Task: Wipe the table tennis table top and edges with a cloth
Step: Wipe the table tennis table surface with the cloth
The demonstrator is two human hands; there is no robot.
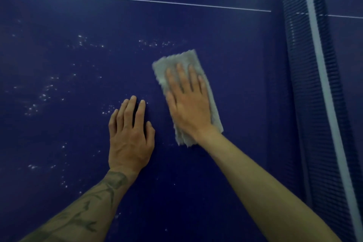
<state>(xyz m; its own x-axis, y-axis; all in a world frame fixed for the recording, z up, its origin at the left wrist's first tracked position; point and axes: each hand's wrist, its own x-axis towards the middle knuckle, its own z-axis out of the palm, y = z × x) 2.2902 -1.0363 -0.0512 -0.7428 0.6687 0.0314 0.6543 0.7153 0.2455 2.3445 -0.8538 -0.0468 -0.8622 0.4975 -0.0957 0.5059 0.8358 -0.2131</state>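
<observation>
Dark blue table tennis table top [59, 124], right hand [188, 104] flat on folded grey cloth [196, 61], left hand [130, 139] flat beside cloth, net [314, 84] right of cloth

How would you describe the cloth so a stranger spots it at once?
Find the dark blue table tennis table top and its white-banded net on the right. Left of the net, the right hand presses flat on a folded pale grey fuzzy cloth. Nothing else there is pale and rectangular; the left hand beside it rests on the table itself.
</observation>
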